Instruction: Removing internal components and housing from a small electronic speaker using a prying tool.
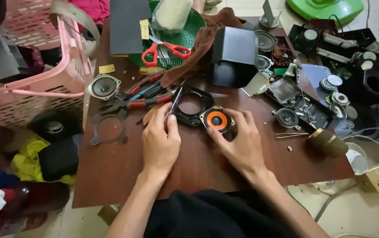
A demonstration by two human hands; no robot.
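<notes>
right hand [239,142]: wrapped around the orange speaker [217,120], thumb on the near side, fingers over the far rim. Reads as a brace, so the part can't spin or slide on the table [110,172].
left hand [160,140]: closed in a pencil grip on the screwdriver [173,105], shaft angled up and right. A low grip near the tip gives fine control; heel of the hand looks planted on the wood for steadiness.
speaker: sits cone-up on the table, just right of centre, touching the near-right edge of the black frame [192,106]. Cone up keeps the face and rim reachable.
screwdriver tip: ends at the left rim of the frame; can't tell whether it is touching.
frame: flat black ring with an open middle, just behind both hands, within reach of either.
pliers [142,95]: red-handled pair plus other hand tools lie left of the frame, on the tool-hand side, close for a swap.
grey speaker [104,86]: parked far left, cone up, out of the work zone.
round bracket [109,128]: flat, left of the left hand, apart from it.
black box [234,56]: stands behind the frame, clear of the hands.
scissors [166,50]: red-handled, in the green bowl [195,27] at the back edge.
right side: loose small speakers and parts are crowded there, well apart from the hands.
</notes>
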